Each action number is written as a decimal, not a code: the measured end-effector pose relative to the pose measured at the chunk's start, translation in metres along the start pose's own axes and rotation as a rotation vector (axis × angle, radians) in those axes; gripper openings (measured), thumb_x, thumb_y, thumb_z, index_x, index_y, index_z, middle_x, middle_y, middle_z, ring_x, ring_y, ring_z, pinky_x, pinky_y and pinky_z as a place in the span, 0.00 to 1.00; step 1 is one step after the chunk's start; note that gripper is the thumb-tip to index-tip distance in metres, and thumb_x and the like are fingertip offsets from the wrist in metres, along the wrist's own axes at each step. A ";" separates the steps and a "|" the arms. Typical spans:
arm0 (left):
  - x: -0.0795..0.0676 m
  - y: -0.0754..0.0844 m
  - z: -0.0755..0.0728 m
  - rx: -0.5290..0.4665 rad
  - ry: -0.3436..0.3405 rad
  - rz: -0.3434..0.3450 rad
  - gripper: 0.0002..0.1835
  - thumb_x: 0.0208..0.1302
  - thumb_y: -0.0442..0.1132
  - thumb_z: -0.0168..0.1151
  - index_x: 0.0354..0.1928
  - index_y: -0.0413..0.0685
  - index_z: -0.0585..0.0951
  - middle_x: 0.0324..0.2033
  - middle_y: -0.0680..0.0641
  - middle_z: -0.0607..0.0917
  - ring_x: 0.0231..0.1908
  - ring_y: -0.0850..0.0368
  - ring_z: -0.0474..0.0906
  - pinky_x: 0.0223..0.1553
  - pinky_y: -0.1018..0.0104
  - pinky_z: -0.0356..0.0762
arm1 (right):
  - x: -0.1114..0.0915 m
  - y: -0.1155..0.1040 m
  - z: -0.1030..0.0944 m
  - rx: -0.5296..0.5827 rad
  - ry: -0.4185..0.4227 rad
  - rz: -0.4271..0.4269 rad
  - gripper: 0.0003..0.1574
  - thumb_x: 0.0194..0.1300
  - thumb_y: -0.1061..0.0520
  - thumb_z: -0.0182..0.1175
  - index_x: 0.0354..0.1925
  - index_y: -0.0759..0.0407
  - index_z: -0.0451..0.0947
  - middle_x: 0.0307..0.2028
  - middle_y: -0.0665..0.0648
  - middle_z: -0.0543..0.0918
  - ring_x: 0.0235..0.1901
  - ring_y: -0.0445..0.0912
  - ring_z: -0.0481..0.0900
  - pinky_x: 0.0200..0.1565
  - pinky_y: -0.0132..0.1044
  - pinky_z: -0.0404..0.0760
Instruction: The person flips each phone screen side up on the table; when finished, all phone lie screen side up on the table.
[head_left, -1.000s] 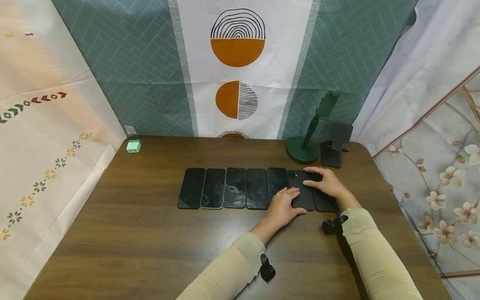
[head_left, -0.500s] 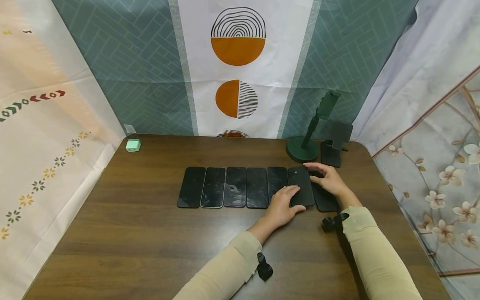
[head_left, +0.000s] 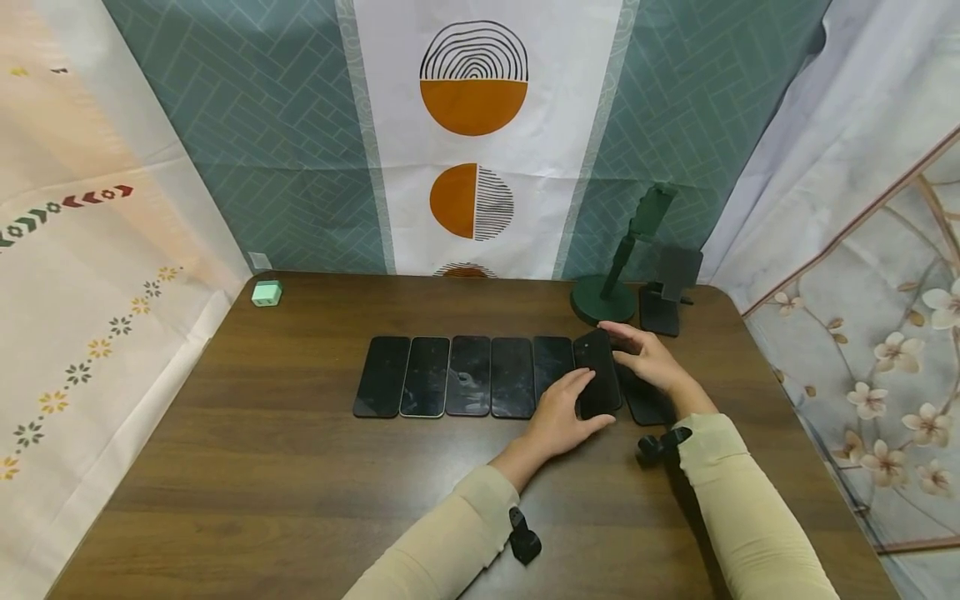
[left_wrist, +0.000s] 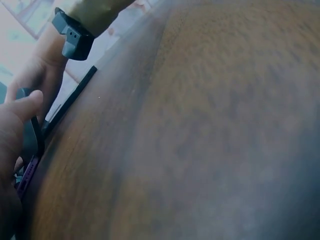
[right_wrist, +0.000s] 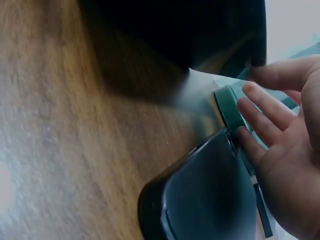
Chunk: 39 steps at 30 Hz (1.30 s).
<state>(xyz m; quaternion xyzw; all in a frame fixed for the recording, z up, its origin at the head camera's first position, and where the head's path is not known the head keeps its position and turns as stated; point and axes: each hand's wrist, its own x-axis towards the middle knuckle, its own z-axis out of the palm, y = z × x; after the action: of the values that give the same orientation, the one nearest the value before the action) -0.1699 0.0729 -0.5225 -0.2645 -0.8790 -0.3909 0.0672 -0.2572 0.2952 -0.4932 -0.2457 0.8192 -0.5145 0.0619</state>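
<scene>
A row of black smartphones lies across the table. The sixth from the left, a black smartphone (head_left: pixel 600 375), is tilted with its right side raised off the tabletop. My right hand (head_left: pixel 651 360) pinches its upper right edge; in the right wrist view the thumb (right_wrist: pixel 280 74) presses that edge while the other fingers spread below. My left hand (head_left: pixel 558 418) holds the same smartphone at its left and lower edges, thumb (left_wrist: pixel 27 104) across the lower end in the left wrist view. Partly behind my right hand lies the last smartphone (head_left: pixel 647 402), flat on the table.
A green round-based stand (head_left: pixel 603 300) and a black phone stand (head_left: pixel 662 308) are behind my right hand. A mint-green charger block (head_left: pixel 267 292) sits at the far left corner. The row's leftmost smartphone (head_left: pixel 381 377) lies flat on the wooden table (head_left: pixel 262 467).
The sixth smartphone lay flat with its camera side up; its right side has since risen and it tilts. My right hand shifted slightly left and away, gripping its edge. My left hand stayed beside it.
</scene>
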 end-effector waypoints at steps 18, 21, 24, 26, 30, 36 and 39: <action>-0.004 -0.009 -0.008 -0.043 0.057 0.099 0.43 0.62 0.46 0.74 0.76 0.50 0.65 0.65 0.45 0.76 0.64 0.53 0.75 0.62 0.64 0.74 | 0.007 -0.011 0.002 -0.157 -0.177 0.105 0.43 0.72 0.59 0.60 0.77 0.67 0.54 0.73 0.73 0.60 0.73 0.70 0.55 0.67 0.74 0.53; -0.004 -0.009 -0.011 -0.045 0.035 0.082 0.44 0.61 0.46 0.75 0.76 0.48 0.64 0.65 0.45 0.76 0.62 0.54 0.76 0.62 0.65 0.74 | 0.007 -0.013 0.003 -0.217 -0.189 0.127 0.45 0.70 0.57 0.63 0.77 0.66 0.55 0.74 0.72 0.60 0.74 0.69 0.53 0.70 0.73 0.41; -0.004 -0.009 -0.013 -0.046 0.011 0.063 0.45 0.61 0.45 0.75 0.77 0.45 0.63 0.64 0.44 0.77 0.61 0.53 0.77 0.62 0.65 0.75 | 0.007 -0.012 0.003 -0.241 -0.189 0.151 0.48 0.68 0.54 0.66 0.78 0.60 0.55 0.76 0.69 0.56 0.76 0.68 0.47 0.68 0.74 0.30; -0.004 -0.010 -0.014 -0.043 -0.014 0.044 0.46 0.61 0.46 0.75 0.76 0.43 0.63 0.65 0.43 0.77 0.62 0.52 0.77 0.62 0.65 0.74 | 0.008 -0.011 0.004 -0.231 -0.200 0.155 0.51 0.68 0.53 0.67 0.79 0.58 0.53 0.77 0.69 0.54 0.76 0.69 0.45 0.68 0.75 0.32; -0.005 -0.010 -0.014 -0.006 -0.072 0.007 0.46 0.60 0.49 0.75 0.75 0.40 0.64 0.66 0.42 0.77 0.64 0.51 0.75 0.64 0.64 0.73 | 0.010 -0.007 0.004 -0.236 -0.219 0.160 0.50 0.67 0.52 0.68 0.78 0.57 0.55 0.75 0.69 0.59 0.74 0.68 0.54 0.68 0.74 0.49; -0.006 -0.008 -0.011 0.049 -0.064 -0.057 0.47 0.58 0.52 0.76 0.74 0.40 0.67 0.67 0.42 0.75 0.65 0.52 0.74 0.64 0.63 0.73 | 0.013 -0.001 0.005 -0.265 -0.205 0.152 0.49 0.66 0.51 0.70 0.77 0.61 0.59 0.73 0.70 0.63 0.71 0.67 0.61 0.67 0.69 0.61; -0.006 -0.008 -0.010 0.066 -0.023 -0.065 0.46 0.56 0.52 0.77 0.71 0.39 0.70 0.67 0.42 0.76 0.65 0.51 0.74 0.64 0.63 0.73 | 0.013 0.000 0.005 -0.282 -0.190 0.162 0.50 0.65 0.49 0.71 0.77 0.59 0.60 0.73 0.69 0.64 0.70 0.67 0.62 0.66 0.69 0.62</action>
<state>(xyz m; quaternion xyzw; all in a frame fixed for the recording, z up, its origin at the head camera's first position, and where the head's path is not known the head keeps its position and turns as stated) -0.1699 0.0590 -0.5223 -0.2379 -0.9003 -0.3606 0.0533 -0.2665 0.2848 -0.4935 -0.2328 0.8907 -0.3624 0.1451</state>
